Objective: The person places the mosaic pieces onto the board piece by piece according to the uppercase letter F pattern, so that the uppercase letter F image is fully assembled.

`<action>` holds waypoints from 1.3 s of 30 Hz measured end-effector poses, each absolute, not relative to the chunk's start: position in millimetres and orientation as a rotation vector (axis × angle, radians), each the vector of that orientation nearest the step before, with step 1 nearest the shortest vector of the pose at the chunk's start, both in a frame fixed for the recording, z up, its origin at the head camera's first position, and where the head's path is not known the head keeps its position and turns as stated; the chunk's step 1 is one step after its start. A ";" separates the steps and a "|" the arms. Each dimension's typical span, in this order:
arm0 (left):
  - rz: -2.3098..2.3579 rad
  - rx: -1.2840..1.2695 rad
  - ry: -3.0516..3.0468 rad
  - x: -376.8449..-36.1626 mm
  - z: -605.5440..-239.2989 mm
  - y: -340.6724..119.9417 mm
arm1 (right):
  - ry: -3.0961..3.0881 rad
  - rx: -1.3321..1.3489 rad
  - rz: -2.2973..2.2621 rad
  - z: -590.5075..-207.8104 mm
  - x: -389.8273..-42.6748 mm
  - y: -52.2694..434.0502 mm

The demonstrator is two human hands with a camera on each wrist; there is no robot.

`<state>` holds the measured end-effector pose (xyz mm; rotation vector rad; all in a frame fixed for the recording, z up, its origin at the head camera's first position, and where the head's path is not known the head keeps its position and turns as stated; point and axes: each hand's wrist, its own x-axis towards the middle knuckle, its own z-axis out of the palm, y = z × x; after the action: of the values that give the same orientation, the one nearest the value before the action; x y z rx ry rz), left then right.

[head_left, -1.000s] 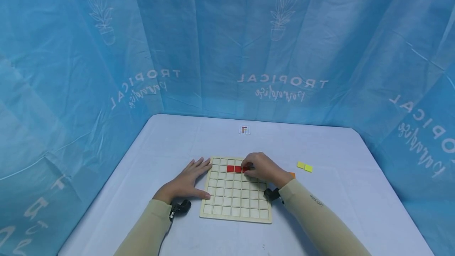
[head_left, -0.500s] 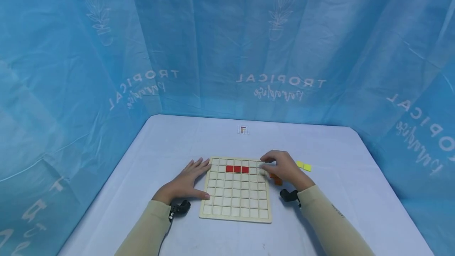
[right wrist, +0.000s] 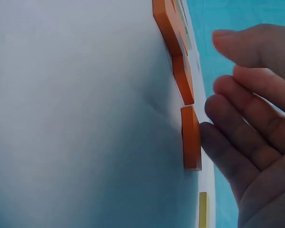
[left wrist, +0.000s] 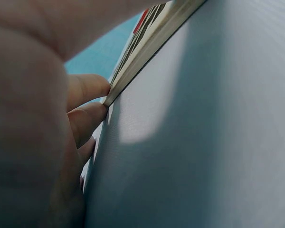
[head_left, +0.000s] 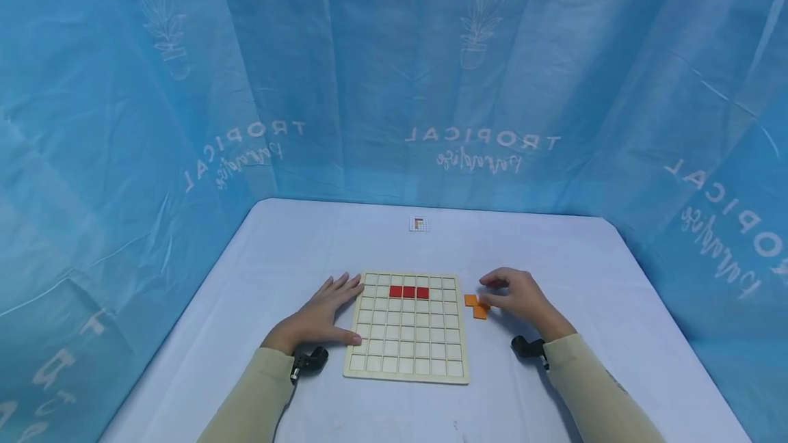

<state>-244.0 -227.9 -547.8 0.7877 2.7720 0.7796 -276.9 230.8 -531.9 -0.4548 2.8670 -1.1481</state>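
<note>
A wooden grid board lies on the pale table, with three red tiles in a row near its far edge. My left hand rests flat on the table, its fingers against the board's left edge. Just right of the board lie a few orange tiles. My right hand hovers over them with loosely bent fingers. One fingertip touches the nearest orange tile; nothing is pinched.
A small pattern card lies at the far middle of the table. A yellow tile sits beyond the orange ones, hidden by my hand in the head view. Blue printed curtains wall the table on three sides.
My right hand left the third red tile in the board's row and moved right, off the board, to the orange tiles. The left hand stayed put.
</note>
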 end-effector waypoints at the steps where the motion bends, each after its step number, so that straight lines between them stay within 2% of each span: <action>1: 0.776 0.788 2.774 -244.3 -547.6 -227.8 | 2.864 -0.465 -1.142 -532.8 -276.2 231.7; 17: 0.770 0.787 2.774 -244.6 -544.7 -225.9 | 2.914 -0.546 -1.037 -535.7 -258.6 269.1; 39: 0.784 0.787 2.784 -242.0 -547.8 -227.0 | 2.985 -0.519 -0.913 -538.3 -256.0 265.3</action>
<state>-242.0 -227.0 -547.8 0.7873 2.7843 0.7843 -256.0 265.3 -538.3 -0.5188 2.9845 -0.9126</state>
